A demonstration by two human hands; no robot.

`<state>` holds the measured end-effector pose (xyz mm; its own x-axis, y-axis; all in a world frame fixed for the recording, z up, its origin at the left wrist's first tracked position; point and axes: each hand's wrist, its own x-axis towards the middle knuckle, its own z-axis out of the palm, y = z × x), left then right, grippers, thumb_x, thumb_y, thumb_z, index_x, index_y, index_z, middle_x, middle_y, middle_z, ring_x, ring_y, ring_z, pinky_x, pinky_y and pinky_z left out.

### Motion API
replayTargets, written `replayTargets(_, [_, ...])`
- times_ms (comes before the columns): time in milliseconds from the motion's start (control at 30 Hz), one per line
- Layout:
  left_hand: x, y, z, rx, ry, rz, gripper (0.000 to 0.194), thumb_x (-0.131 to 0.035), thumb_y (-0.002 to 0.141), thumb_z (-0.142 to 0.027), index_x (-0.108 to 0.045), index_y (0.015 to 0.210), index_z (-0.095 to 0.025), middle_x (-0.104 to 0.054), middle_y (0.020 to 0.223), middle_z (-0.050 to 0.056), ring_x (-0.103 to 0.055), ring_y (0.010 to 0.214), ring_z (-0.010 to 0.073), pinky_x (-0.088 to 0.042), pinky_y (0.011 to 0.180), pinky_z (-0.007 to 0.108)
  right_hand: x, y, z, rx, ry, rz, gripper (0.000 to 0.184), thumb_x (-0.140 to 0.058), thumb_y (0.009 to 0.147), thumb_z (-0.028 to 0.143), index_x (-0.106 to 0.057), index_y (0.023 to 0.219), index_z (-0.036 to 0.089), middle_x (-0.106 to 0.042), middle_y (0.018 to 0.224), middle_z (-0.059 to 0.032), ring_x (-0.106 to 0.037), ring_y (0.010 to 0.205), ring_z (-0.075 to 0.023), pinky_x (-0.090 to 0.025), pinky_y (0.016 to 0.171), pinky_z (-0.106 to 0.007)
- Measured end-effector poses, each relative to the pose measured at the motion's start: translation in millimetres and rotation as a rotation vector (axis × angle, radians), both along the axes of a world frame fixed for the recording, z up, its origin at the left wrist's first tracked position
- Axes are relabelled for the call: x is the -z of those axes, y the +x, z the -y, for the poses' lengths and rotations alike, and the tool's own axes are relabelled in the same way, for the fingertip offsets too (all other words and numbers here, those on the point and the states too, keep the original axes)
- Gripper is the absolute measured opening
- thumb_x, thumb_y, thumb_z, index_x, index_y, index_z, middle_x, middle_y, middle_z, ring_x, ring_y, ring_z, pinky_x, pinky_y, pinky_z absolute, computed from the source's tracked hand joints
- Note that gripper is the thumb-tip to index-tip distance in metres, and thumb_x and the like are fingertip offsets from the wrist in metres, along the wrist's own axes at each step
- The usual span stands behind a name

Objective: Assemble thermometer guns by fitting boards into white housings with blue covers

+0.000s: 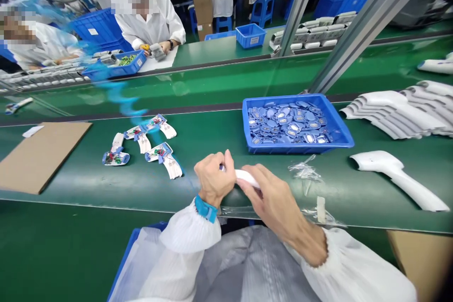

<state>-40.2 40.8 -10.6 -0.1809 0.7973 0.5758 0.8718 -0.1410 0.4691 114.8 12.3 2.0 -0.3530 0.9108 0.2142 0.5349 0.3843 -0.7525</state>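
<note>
Workpiece [248, 178], white and mostly hidden, is held over the near edge of the bench [212, 132]: one end is clenched in the left hand [215, 177], the other is grasped by the right hand [278, 198]. Its completion can't be judged. At left, four wired assemblies [172, 166] are laid out, apparently part-done; at right, white shells [380, 160] look unworked. Blue tray [300, 149] behind is well filled with blue pieces [290, 118]. Farther off, green parts [126, 60] are kept in a blue bin [120, 71].

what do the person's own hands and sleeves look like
The left hand and right hand are both ungloved. Loose white sleeves cover the arms, the right one ending in a gathered cuff. A bright blue band circles the left wrist.
</note>
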Motion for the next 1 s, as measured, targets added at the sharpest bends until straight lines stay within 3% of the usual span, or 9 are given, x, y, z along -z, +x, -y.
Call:
replayTargets(100, [-12.2, -13, 3, 0.124, -0.147, 0.037, 0.048, -0.057, 0.096, -0.034, -0.044, 0.053, -0.018, -0.046, 0.049, -0.002, -0.039, 0.049, 0.0101, -0.028, 0.054, 0.029, 1.2, -8, 1, 0.084, -0.152, -0.099, 0.034, -0.047, 0.101, 0.048, -0.066, 0.099, 0.02, -0.065, 0.082, -0.0047, -0.057, 0.068, -0.0167, -0.042, 0.062, -0.03])
replayTargets(233, [-19.3, -31, 17, 0.228, -0.16, 0.271, 0.03, -0.056, 0.098, -0.042, -0.067, 0.084, -0.018, -0.071, 0.095, 0.007, -0.064, 0.091, 0.019, -0.046, 0.081, 0.03, 3.3, -13, -11, 0.215, -0.97, -0.291, 0.05, -0.04, 0.097, 0.061, -0.059, 0.077, 0.02, -0.046, 0.054, 0.0032, -0.033, 0.041, -0.0104, -0.029, 0.041, -0.027])
replayTargets(300, [-12.2, -35, 17, 0.085, -0.096, 0.469, 0.041, -0.05, 0.1, -0.046, -0.063, 0.073, -0.018, -0.069, 0.081, 0.006, -0.064, 0.079, 0.0179, -0.047, 0.076, 0.03, 4.4, -17, -16, 0.096, -1.21, -0.373, 0.052, -0.04, 0.095, 0.065, -0.059, 0.079, 0.019, -0.048, 0.056, 0.0033, -0.027, 0.039, -0.0082, -0.024, 0.038, -0.026])
replayTargets(400, [1.8, -35, 5, -0.131, -0.104, 0.607, 0.052, -0.055, 0.098, -0.051, -0.053, 0.056, -0.019, -0.053, 0.054, 0.0, -0.049, 0.054, 0.0129, -0.04, 0.06, 0.028, 5.3, -25, -16, -0.047, -0.859, -0.213, 0.039, -0.053, 0.094, 0.057, -0.064, 0.099, 0.019, -0.065, 0.075, -0.0025, -0.048, 0.05, -0.0111, -0.033, 0.047, -0.025])
replayTargets(500, [8.4, -33, -14, -0.16, -0.155, 0.539, 0.052, -0.058, 0.095, -0.045, -0.05, 0.051, -0.019, -0.049, 0.052, -0.002, -0.045, 0.053, 0.0116, -0.036, 0.059, 0.027, 7.9, -37, -9, -0.122, -0.292, 0.161, 0.029, -0.049, 0.101, 0.042, -0.067, 0.107, 0.019, -0.07, 0.076, -0.0054, -0.06, 0.06, -0.0167, -0.03, 0.054, -0.028])
replayTargets(567, [8.7, -31, -24, -0.194, -0.163, 0.448, 0.051, -0.055, 0.095, -0.037, -0.046, 0.047, -0.019, -0.045, 0.049, -0.002, -0.043, 0.051, 0.0113, -0.034, 0.058, 0.028, 11.9, -43, -5, -0.168, -0.14, 0.337, 0.036, -0.04, 0.105, 0.038, -0.068, 0.105, 0.015, -0.07, 0.071, -0.0075, -0.062, 0.057, -0.0191, -0.025, 0.053, -0.031])
replayTargets(667, [5.8, -31, -27, -0.182, -0.169, 0.318, 0.051, -0.048, 0.096, -0.03, -0.043, 0.046, -0.019, -0.046, 0.049, 0.0, -0.042, 0.051, 0.0114, -0.032, 0.059, 0.029, 17.5, -44, -6, -0.161, -0.071, 0.397, 0.038, -0.039, 0.106, 0.036, -0.069, 0.103, 0.013, -0.072, 0.072, -0.0091, -0.065, 0.058, -0.0204, -0.026, 0.053, -0.032])
replayTargets(833, [-16.9, -71, -23, 0.069, -0.464, -0.04, 0.04, -0.056, 0.093, -0.045, -0.059, 0.061, -0.02, -0.061, 0.064, 0.003, -0.052, 0.062, 0.0171, -0.031, 0.063, 0.031, 0.5, -28, -41, -0.023, -0.161, 0.044, 0.029, -0.058, 0.096, 0.047, -0.075, 0.098, 0.023, -0.076, 0.079, -0.0012, -0.066, 0.063, -0.0163, -0.043, 0.06, -0.027])
replayTargets(1000, [-77.4, -171, -67, -0.408, -0.486, 0.139, 0.038, -0.07, 0.082, -0.042, -0.057, 0.056, -0.018, -0.058, 0.062, 0.009, -0.061, 0.079, 0.0273, -0.043, 0.081, 0.039, -26.3, -83, -71, 0.167, -0.07, 0.032, 0.033, -0.058, 0.096, 0.046, -0.07, 0.11, 0.019, -0.075, 0.101, -0.0063, -0.067, 0.081, -0.0191, -0.05, 0.079, -0.032])
